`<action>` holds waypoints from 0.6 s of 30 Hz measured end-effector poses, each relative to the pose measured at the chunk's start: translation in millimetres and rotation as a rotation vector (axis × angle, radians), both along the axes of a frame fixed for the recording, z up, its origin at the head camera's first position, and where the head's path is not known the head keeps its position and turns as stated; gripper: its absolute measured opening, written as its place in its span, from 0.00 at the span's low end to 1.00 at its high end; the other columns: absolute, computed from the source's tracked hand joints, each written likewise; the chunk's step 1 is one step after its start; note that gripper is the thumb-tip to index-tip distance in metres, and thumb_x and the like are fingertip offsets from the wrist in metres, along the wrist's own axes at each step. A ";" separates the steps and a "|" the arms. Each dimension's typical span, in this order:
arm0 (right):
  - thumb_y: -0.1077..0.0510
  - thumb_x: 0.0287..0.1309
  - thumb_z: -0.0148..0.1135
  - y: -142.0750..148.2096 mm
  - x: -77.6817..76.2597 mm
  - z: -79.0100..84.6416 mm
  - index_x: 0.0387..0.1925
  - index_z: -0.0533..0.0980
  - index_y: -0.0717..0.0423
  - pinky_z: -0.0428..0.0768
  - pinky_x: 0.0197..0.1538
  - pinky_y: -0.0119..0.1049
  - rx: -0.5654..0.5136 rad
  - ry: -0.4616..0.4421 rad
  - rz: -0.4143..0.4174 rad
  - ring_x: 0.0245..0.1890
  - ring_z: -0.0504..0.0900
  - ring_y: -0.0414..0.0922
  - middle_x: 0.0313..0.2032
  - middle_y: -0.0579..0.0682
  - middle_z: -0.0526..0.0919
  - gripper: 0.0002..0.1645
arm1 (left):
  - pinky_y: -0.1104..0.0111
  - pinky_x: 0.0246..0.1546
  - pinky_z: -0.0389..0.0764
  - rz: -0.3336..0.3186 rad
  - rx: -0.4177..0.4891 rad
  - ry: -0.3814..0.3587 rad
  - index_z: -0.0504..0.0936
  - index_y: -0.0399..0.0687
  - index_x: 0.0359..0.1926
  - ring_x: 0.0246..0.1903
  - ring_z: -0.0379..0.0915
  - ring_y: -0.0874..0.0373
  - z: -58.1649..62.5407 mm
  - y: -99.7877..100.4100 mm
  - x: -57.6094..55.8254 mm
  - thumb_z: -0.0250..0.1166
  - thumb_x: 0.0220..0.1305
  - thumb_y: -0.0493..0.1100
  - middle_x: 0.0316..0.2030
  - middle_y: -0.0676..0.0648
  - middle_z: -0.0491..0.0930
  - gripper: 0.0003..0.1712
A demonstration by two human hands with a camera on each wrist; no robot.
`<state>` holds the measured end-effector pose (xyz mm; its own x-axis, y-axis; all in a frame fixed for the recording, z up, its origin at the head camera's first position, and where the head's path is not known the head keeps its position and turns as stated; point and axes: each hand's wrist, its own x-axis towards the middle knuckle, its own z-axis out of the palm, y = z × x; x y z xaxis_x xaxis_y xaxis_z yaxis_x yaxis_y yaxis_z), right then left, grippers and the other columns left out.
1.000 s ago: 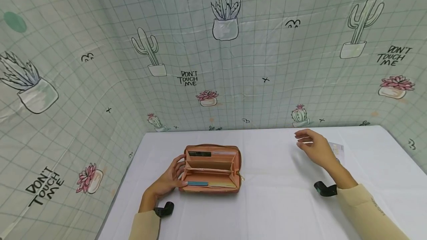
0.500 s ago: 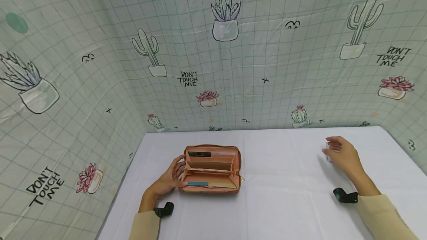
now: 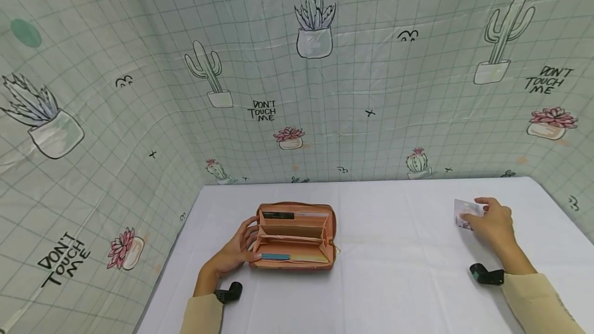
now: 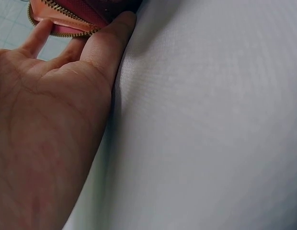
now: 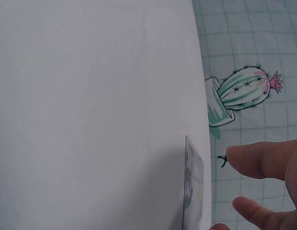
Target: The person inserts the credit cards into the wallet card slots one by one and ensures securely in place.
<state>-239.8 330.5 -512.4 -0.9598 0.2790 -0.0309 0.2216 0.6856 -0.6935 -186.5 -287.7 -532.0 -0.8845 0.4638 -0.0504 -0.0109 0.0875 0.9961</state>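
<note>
An orange zip-around wallet lies unzipped on the white table, with cards in its slots and a divided middle. My left hand holds its left side, thumb at the near corner. In the left wrist view the fingers of the left hand lie along the brass zip edge. On the right is a pale printed card. My right hand hovers over that card's right part, its thumb overlapping it. In the right wrist view the right hand's digits are spread apart, with a gap between thumb and card.
A white cloth covers the table. Behind and to the left hangs a grid-patterned curtain printed with cacti and lettering. A black wrist camera sits on each arm; the right one is close above the cloth.
My right hand has moved rightward from left of the card to over its right part, uncovering the card's left part. The left hand and the wallet have stayed where they were.
</note>
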 end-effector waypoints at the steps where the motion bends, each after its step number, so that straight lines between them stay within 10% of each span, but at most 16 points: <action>1: 0.59 0.67 0.61 0.4 -0.3 -0.3 0.68 0.59 0.81 0.68 0.55 0.70 0.009 -0.014 -0.003 0.57 0.65 0.77 0.59 0.85 0.61 0.39 | 0.75 0.65 0.71 0.000 0.001 0.001 0.39 0.41 0.83 0.73 0.60 0.58 -0.1 0.0 0.0 0.74 0.64 0.34 0.79 0.27 0.49 0.61; 18: 0.57 0.61 0.68 -1.2 -4.4 -4.1 0.67 0.57 0.79 0.65 0.50 0.68 0.086 -0.062 0.000 0.53 0.60 0.78 0.57 0.91 0.56 0.45 | 0.74 0.64 0.72 -0.012 0.014 0.006 0.38 0.41 0.83 0.68 0.64 0.69 -0.3 0.0 0.0 0.73 0.64 0.33 0.79 0.26 0.48 0.61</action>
